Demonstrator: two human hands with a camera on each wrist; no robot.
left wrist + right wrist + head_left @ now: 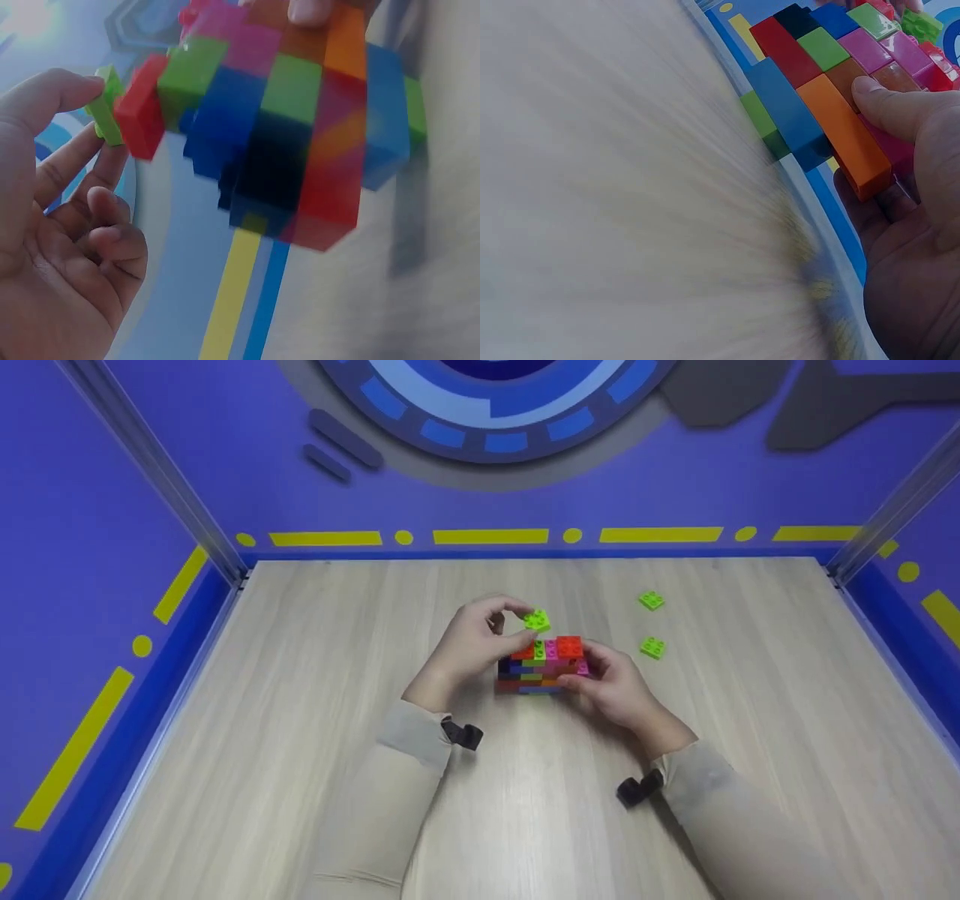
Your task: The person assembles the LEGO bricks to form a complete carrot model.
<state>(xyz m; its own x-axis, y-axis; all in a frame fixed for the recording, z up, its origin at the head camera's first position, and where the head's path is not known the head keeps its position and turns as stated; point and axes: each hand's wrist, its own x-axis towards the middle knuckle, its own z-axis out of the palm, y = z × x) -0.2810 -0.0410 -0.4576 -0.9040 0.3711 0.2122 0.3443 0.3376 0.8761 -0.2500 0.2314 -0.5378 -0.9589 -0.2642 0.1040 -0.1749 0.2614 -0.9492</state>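
A stack of colourful toy building bricks [531, 668] stands mid-table, in red, orange, pink, blue, green and black layers. My left hand [480, 634] pinches a lime green brick [537, 620] between thumb and fingertips, just above the stack's top. In the left wrist view, the green brick [109, 105] appears right beside a red brick [142, 106] at the top of the stack. My right hand [616, 687] grips the stack's right side. The right wrist view shows its thumb [885, 105] pressed on the brown and pink bricks, with fingers behind partly hidden.
Two loose lime green bricks, one farther back [652, 600] and one nearer [652, 647], lie on the wooden table [300, 720] right of the stack. Blue panels with yellow markings [491, 537] wall the table at the back and sides.
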